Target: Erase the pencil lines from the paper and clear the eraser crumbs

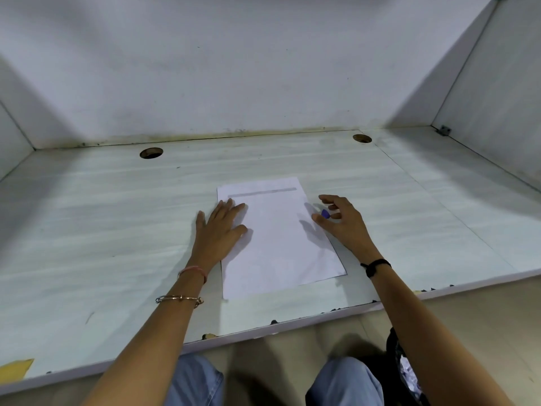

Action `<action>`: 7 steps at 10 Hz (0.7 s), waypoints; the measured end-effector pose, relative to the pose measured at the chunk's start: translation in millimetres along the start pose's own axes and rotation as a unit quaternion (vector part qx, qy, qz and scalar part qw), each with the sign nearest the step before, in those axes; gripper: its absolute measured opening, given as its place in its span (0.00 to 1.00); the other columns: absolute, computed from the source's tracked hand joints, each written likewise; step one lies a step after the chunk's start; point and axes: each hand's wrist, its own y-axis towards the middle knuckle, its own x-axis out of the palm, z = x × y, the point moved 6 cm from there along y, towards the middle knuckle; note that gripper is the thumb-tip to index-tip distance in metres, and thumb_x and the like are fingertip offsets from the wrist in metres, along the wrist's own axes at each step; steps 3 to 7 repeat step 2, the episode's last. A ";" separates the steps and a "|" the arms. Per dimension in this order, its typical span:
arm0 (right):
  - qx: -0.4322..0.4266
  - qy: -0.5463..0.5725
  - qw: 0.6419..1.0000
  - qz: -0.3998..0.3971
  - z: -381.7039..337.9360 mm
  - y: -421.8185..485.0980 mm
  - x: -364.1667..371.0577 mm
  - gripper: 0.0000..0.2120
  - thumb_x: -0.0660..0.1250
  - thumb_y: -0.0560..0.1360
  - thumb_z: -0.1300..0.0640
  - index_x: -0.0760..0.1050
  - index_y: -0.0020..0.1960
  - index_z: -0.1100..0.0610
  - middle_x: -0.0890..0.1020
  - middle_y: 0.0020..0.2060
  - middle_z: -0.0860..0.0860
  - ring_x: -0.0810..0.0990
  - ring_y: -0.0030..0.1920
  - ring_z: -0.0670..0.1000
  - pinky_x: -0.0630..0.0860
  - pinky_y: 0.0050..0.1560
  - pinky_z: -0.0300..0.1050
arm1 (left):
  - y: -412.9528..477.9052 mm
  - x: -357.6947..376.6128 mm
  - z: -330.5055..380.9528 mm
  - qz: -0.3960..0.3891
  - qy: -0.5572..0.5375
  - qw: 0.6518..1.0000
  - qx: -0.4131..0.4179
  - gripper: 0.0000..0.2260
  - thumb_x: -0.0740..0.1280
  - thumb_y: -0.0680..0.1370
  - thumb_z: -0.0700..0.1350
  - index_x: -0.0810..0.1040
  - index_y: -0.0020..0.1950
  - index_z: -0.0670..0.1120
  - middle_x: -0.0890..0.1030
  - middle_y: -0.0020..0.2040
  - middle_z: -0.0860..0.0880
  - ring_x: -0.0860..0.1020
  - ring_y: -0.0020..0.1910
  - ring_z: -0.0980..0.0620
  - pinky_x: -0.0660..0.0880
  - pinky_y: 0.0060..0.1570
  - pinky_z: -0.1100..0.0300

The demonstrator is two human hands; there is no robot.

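A white sheet of paper point(281, 241) lies on the desk in front of me. A grey pencil band point(262, 192) runs across it near its far edge. My left hand point(221, 230) rests flat on the sheet's left edge, fingers spread and pointing away from me. Just off the sheet's right edge, my right hand point(341, 222) hovers with curled fingers. A small purple eraser point(325, 213) sits pinched between its thumb and fingertips. I cannot make out any eraser crumbs on the paper.
The pale desk point(117, 218) is boxed in by white walls at the back and both sides. Two round cable holes point(151, 153) point(362, 138) sit near the back wall. The chipped front edge point(263, 329) runs just above my knees.
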 end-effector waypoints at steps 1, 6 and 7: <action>-0.001 0.060 0.998 0.007 -0.6 -1.6 -6.4 0.20 0.69 0.75 0.52 0.73 0.66 0.51 0.76 0.62 0.47 0.74 0.61 0.46 0.72 0.56 0.35 | -2.8 -6.1 1.4 0.043 -0.088 0.995 -0.014 0.23 0.60 0.79 0.52 0.64 0.75 0.56 0.60 0.78 0.55 0.55 0.77 0.55 0.43 0.75 0.45; 0.003 0.089 0.996 0.017 0.5 2.1 -12.9 0.16 0.68 0.76 0.52 0.75 0.64 0.49 0.76 0.62 0.46 0.74 0.63 0.46 0.70 0.63 0.40 | -6.1 -21.5 0.9 0.096 -0.235 0.965 -0.074 0.23 0.60 0.77 0.51 0.69 0.72 0.51 0.70 0.72 0.51 0.67 0.71 0.51 0.51 0.74 0.53; 0.003 0.089 0.996 0.017 0.5 2.1 -12.9 0.16 0.68 0.76 0.52 0.75 0.64 0.49 0.76 0.62 0.46 0.74 0.63 0.46 0.70 0.63 0.40 | -6.1 -21.5 0.9 0.096 -0.235 0.965 -0.074 0.23 0.60 0.77 0.51 0.69 0.72 0.51 0.70 0.72 0.51 0.67 0.71 0.51 0.51 0.74 0.53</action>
